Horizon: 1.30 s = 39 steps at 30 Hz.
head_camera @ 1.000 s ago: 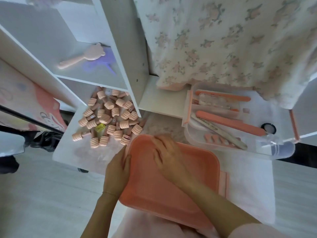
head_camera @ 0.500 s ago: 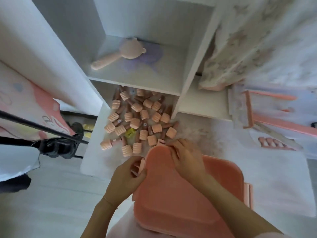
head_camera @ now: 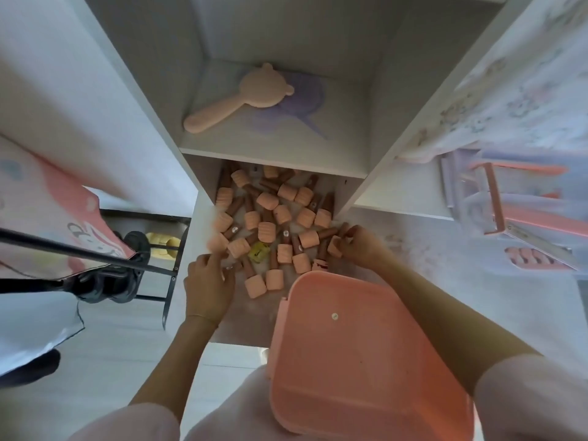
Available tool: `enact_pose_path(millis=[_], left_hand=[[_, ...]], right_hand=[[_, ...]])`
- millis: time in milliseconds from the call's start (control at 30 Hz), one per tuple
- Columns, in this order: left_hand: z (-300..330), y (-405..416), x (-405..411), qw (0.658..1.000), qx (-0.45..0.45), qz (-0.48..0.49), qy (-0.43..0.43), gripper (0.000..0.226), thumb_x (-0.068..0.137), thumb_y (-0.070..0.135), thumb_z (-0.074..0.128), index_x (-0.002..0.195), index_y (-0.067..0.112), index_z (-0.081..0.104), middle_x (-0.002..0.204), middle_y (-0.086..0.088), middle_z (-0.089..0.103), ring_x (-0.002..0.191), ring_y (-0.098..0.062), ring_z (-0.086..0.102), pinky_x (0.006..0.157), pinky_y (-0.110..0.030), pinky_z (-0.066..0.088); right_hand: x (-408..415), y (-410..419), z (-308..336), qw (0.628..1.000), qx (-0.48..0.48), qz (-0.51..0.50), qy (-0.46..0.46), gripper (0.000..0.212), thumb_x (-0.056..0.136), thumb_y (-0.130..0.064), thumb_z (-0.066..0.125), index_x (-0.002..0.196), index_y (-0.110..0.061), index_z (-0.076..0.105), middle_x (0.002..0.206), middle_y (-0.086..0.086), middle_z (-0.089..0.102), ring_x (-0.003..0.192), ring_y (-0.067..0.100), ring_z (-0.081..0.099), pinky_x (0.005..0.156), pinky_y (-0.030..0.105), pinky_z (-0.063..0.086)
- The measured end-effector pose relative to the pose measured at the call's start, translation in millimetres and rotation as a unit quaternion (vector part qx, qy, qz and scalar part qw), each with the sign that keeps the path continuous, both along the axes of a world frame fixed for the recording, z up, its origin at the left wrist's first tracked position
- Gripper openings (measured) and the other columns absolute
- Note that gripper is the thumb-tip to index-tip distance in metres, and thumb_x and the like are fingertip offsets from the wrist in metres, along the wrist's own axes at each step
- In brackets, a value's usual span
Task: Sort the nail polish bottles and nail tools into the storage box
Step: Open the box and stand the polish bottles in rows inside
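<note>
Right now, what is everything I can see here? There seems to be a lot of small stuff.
nail polish bottles: a heap, too many to count surely, peach ribbed caps on brown bodies, on the white table under the shelf.
yellow item: one, small, among the bottles.
storage box: one, salmon pink, lid shut, near edge of the table.
bear-shaped hand mirror: one, peach, in the shelf cubby.
purple item: one, lilac, beside and partly under the mirror.
clear tray of nail tools: one, orange trim, at right, blurred.
floral cloth: one, pale, upper right.
left hand: at the heap's left edge.
right hand: fingers on a bottle at the heap's right edge.
</note>
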State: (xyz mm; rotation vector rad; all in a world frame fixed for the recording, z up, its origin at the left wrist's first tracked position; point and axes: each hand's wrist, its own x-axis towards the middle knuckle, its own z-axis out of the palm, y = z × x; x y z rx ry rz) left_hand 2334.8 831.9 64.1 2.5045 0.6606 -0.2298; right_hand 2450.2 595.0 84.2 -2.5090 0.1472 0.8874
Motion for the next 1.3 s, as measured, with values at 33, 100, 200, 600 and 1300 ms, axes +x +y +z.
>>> enact_pose_path(millis=[33,100,200,600,1300], left_hand=[[-5,-1,-2,1.000,0.020,-0.007,0.023,0.027,0.086,0.014,0.059,0.112,0.005,0.059,0.112,-0.022,0.056,0.104,-0.040,0.047,0.085,-0.047,0.038],[-12,-4,-6,0.999,0.034,-0.018,0.039,0.028,0.085,0.011,0.059,0.113,0.007,0.059,0.117,-0.021,0.052,0.110,-0.039,0.042,0.088,-0.049,0.034],[-16,-4,-7,0.999,0.019,-0.006,0.034,0.024,0.083,0.006,0.061,0.108,0.005,0.061,0.112,-0.021,0.052,0.106,-0.040,0.043,0.085,-0.048,0.036],[29,-23,-18,0.965,-0.238,0.055,-0.094,0.032,0.082,0.015,0.066,0.099,0.027,0.042,0.086,0.020,0.055,0.077,0.005,0.054,0.062,-0.012,0.037],[43,-71,-17,0.948,-0.283,-0.010,-0.147,0.013,0.081,0.022,0.067,0.086,0.029,0.057,0.076,0.016,0.059,0.074,0.008,0.054,0.062,0.000,0.035]], right_hand=[[3,2,-4,1.000,-0.012,0.008,0.007,0.028,0.092,-0.023,0.046,0.109,-0.002,0.053,0.110,0.020,0.060,0.100,0.033,0.057,0.067,0.026,0.035],[6,3,-10,1.000,-0.022,-0.005,0.019,0.029,0.091,-0.024,0.046,0.105,0.001,0.053,0.108,0.024,0.061,0.097,0.036,0.059,0.059,0.028,0.037],[9,5,-16,0.999,-0.015,-0.037,0.027,0.030,0.088,-0.022,0.051,0.104,0.003,0.054,0.104,0.024,0.061,0.096,0.036,0.060,0.065,0.032,0.043],[-19,-16,24,0.975,0.153,-0.141,-0.073,0.011,0.083,-0.016,0.060,0.087,-0.012,0.051,0.068,-0.006,0.052,0.065,0.012,0.051,0.052,0.019,0.036],[-140,26,-40,0.937,0.257,-0.156,-0.176,0.039,0.079,0.004,0.055,0.116,-0.008,0.055,0.114,0.006,0.059,0.101,0.014,0.055,0.090,0.026,0.044]])
